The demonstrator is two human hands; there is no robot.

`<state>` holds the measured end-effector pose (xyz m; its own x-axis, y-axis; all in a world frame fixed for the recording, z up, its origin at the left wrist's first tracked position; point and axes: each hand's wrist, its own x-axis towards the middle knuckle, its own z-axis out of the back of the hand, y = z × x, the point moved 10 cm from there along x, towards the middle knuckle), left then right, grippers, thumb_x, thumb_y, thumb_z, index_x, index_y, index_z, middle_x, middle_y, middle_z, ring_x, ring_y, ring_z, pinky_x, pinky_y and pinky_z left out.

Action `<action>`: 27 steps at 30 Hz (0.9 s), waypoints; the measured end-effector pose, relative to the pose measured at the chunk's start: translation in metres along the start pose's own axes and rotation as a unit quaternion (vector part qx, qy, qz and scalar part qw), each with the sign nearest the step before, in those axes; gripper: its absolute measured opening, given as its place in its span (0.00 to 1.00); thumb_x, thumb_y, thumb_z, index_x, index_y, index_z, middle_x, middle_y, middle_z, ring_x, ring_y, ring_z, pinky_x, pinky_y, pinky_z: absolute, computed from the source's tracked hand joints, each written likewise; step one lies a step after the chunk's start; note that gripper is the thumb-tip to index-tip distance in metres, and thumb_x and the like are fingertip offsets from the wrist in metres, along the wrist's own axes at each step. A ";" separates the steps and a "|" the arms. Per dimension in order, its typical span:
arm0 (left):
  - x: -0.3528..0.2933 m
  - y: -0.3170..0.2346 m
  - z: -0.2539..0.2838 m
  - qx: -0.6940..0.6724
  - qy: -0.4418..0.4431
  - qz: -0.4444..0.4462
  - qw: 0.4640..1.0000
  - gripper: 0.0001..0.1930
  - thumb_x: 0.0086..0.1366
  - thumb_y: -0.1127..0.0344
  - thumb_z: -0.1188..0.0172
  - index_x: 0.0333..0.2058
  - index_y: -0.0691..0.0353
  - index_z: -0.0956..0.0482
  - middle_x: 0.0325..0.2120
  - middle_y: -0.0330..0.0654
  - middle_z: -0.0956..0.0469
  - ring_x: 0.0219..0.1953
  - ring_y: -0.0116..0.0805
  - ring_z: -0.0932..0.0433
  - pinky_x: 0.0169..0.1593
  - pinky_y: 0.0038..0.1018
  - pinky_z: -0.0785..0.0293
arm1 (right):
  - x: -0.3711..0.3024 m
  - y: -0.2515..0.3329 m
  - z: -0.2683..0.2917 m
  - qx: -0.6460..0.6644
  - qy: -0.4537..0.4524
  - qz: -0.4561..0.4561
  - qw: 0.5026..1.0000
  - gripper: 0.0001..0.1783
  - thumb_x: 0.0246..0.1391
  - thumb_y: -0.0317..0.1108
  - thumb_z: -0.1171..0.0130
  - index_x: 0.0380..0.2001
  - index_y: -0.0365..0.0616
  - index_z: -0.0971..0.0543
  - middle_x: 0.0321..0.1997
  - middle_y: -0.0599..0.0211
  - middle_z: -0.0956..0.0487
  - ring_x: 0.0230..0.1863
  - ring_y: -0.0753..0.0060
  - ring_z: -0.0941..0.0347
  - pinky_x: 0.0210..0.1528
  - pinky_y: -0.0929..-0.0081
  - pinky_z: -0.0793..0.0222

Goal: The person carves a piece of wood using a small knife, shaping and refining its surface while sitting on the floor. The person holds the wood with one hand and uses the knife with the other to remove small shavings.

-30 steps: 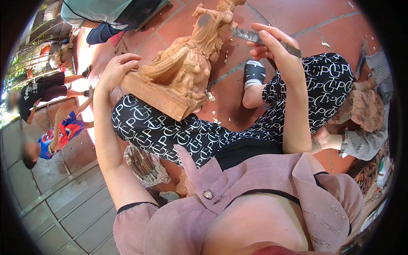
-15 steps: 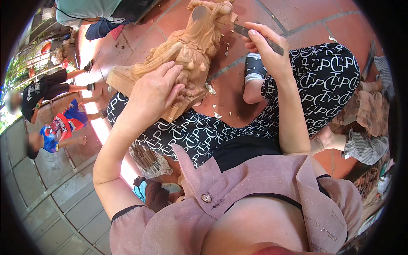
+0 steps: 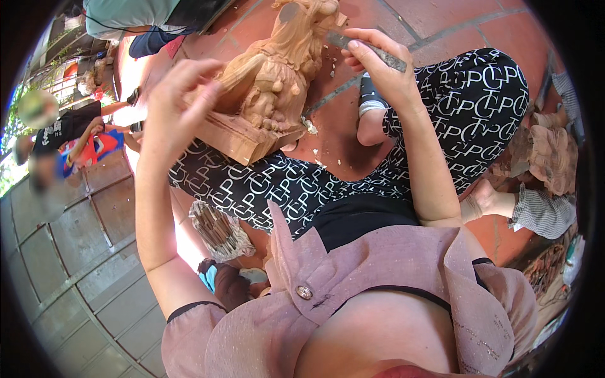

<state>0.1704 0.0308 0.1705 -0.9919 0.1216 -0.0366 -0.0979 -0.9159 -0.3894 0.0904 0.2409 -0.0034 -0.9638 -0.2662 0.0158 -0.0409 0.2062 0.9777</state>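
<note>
A pale wooden carving with figures and folds lies tilted against my patterned trouser leg, its flat sawn base towards me. My left hand is raised over the carving's left side, fingers apart and slightly blurred, with nothing in it. Whether its fingertips touch the wood I cannot tell. Beyond the carving's right edge, my right hand is closed around a flat grey metal bar that looks like a carving chisel. The bar's far end points at the carving's upper part.
Wood chips lie on the red tiled floor. A bundle of slim tools in clear wrapping sits by my left thigh. Two people are at the left, another person's clothing at the upper left. Brown carved pieces stand at the right.
My left hand has lifted off the carving and moved up and left. My right hand and the chisel have shifted slightly left. At the left, the two people have moved.
</note>
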 end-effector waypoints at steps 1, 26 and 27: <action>0.002 0.010 0.010 0.005 -0.016 0.011 1.000 0.12 0.61 0.69 0.41 0.44 0.64 0.22 0.37 0.42 0.22 0.40 0.31 0.22 0.46 0.26 0.28 | -0.001 0.000 -0.003 -0.003 0.013 -0.003 1.000 0.13 0.57 0.32 0.42 0.44 0.41 0.19 0.31 0.71 0.19 0.30 0.84 0.25 0.34 0.85 0.28; 0.009 0.161 -0.021 -0.161 0.157 0.209 0.952 0.21 0.64 0.61 0.39 0.53 0.66 0.26 0.45 0.41 0.22 0.45 0.26 0.25 0.50 0.22 0.29 | -0.055 -0.090 -0.107 0.375 0.192 -0.220 0.880 0.17 0.59 0.31 0.41 0.50 0.36 0.26 0.38 0.62 0.20 0.38 0.74 0.23 0.45 0.75 0.25; 0.010 0.162 -0.021 -0.165 0.150 0.204 0.953 0.21 0.64 0.61 0.39 0.53 0.66 0.26 0.45 0.42 0.22 0.45 0.26 0.25 0.50 0.22 0.29 | -0.058 -0.090 -0.111 0.371 0.200 -0.216 0.881 0.17 0.59 0.31 0.41 0.50 0.36 0.26 0.38 0.62 0.20 0.38 0.74 0.23 0.45 0.75 0.25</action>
<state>0.1465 -0.1084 0.0874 -0.8690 -0.0696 -0.4898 0.3710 -0.7467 -0.5521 0.1791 0.1332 -0.0692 -0.6516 -0.7511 -0.1062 -0.6855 0.5231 0.5063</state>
